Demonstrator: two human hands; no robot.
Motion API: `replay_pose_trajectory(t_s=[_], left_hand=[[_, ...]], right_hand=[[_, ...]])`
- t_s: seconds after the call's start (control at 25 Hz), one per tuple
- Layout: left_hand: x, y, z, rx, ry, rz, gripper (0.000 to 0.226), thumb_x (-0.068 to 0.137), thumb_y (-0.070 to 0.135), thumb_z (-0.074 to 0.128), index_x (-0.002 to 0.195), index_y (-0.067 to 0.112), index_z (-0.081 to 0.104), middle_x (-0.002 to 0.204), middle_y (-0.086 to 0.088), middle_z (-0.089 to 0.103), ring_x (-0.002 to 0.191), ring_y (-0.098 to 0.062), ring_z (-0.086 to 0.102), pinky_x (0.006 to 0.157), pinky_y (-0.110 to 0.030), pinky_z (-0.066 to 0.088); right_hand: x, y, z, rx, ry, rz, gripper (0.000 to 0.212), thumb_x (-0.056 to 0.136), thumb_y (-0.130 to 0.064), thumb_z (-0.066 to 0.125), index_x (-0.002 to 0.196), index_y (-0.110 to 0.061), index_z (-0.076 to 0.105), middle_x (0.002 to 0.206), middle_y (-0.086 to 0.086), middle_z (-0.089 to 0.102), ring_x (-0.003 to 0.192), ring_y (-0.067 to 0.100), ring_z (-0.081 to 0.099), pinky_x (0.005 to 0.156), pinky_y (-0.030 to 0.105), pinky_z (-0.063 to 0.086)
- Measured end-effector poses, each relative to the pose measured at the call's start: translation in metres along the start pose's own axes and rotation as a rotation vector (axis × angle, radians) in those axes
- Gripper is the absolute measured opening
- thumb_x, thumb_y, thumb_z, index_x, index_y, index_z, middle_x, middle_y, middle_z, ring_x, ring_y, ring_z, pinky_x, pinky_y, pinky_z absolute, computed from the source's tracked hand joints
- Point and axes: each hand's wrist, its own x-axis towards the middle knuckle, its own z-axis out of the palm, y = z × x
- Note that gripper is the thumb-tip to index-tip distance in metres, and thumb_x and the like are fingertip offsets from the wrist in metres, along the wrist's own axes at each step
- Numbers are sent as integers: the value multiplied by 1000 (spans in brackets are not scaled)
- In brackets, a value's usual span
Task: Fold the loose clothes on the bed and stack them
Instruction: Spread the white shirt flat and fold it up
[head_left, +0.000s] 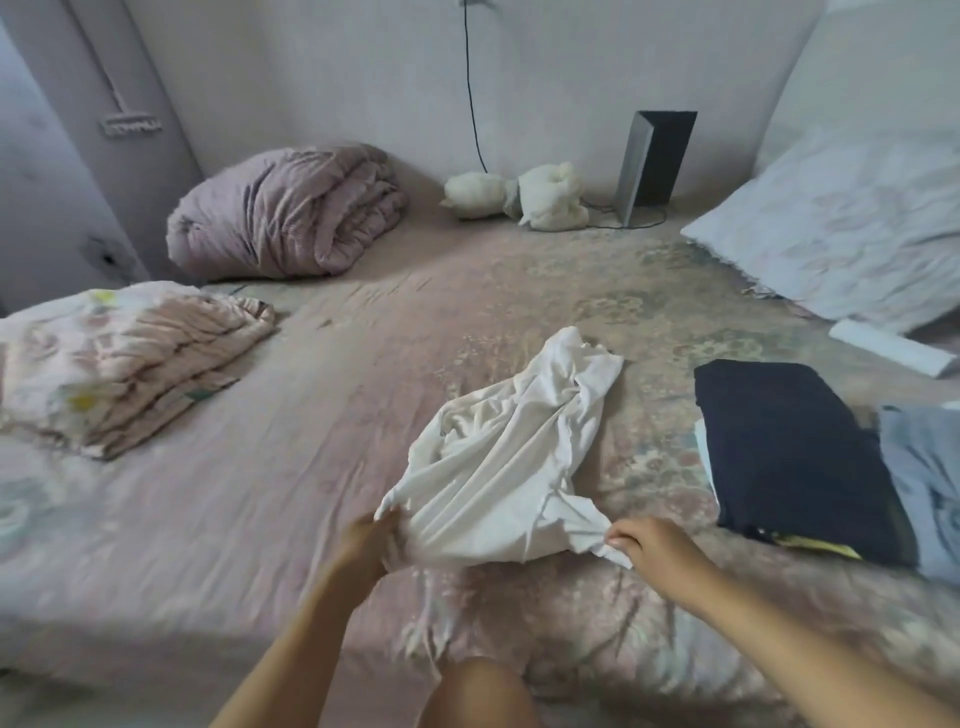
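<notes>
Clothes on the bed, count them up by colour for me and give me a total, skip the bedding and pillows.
White: 1, the crumpled white garment, gripped by the left hand and right hand
Dark navy: 1, the folded dark garment
Light blue: 1, the light blue garment beside it, partly out of frame
Total: 3. Layers under the dark one may be more clothes; cannot tell.

Your left hand (371, 540) and right hand (647, 543) are both bare, no gloves, rings or watch showing. Your forearms are bare too, with no sleeves reaching into view. Your bare knee (478, 691) shows at bottom centre, uncovered. Edges are blurry.
</notes>
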Motion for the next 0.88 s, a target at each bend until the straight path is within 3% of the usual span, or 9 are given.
replay_pose_trajectory(t_s=[0.08, 0.16, 0.24, 0.36, 0.48, 0.56, 0.68, 0.8, 0.88], left_hand=[[-10, 4, -14, -11, -37, 38, 22, 93, 20, 59, 84, 1, 63, 45, -6, 49, 33, -12, 44, 43, -18, 39], [-21, 15, -12, -5, -100, 109, 22, 90, 24, 63, 87, 3, 65, 63, -7, 56, 46, -13, 54, 51, -26, 49], [-41, 34, -1, 9, -231, 183, 19, 91, 25, 61, 89, 7, 66, 74, -5, 63, 61, -15, 63, 65, -36, 56], [-74, 68, 22, -50, -427, 200, 19, 99, 19, 47, 101, 11, 64, 86, -2, 69, 79, -18, 66, 82, -42, 54], [-88, 104, 33, 69, -527, 276, 21, 100, 23, 46, 102, 15, 65, 94, -4, 68, 86, -18, 66, 89, -44, 53], [-93, 138, 32, 212, -535, 370, 27, 98, 33, 46, 98, 17, 67, 94, -5, 68, 85, -18, 65, 88, -41, 54], [-108, 202, 28, 425, -515, 497, 46, 98, 47, 37, 83, 18, 69, 81, -1, 69, 74, -16, 64, 74, -31, 53], [-119, 259, 21, 501, -441, 581, 58, 96, 54, 34, 81, 9, 67, 77, -7, 64, 67, -19, 59, 66, -26, 49], [-121, 282, 12, 532, -389, 631, 54, 94, 55, 40, 79, 9, 65, 75, -7, 61, 63, -18, 55, 61, -25, 44]], right_hand=[[-7, -10, -1, -10, -28, -23, 23, 97, -20, 48, 107, -15, 68, 104, -2, 67, 94, 12, 60, 78, 23, 44], [-8, -24, -3, -5, -66, -31, 21, 97, -21, 47, 105, -17, 66, 104, -2, 66, 95, 16, 60, 80, 26, 45], [-5, -53, -11, -11, -125, -62, 26, 96, -22, 49, 120, -19, 59, 113, 0, 59, 102, 17, 57, 84, 26, 43], [6, -101, -18, -64, -140, -155, 65, 91, -30, 58, 147, -27, 25, 146, 2, 31, 133, 21, 35, 108, 33, 33], [16, -138, -42, -54, 41, -389, 88, 87, -27, 65, 149, -35, 4, 156, -1, 14, 144, 18, 14, 116, 34, 20], [26, -156, -78, -81, 52, -496, 99, 81, -26, 72, 146, -40, -2, 158, -6, 10, 145, 12, 10, 116, 29, 15], [36, -190, -144, 22, -119, -460, 95, 72, -26, 80, 146, -40, 22, 151, -14, 27, 138, 5, 23, 110, 22, 25], [37, -220, -188, 129, -331, -370, 46, 76, -20, 78, 118, -26, 58, 119, -13, 60, 117, 8, 52, 96, 19, 38], [40, -227, -204, 161, -371, -336, 27, 79, -19, 74, 103, -18, 61, 110, -8, 65, 113, 14, 56, 100, 24, 38]])
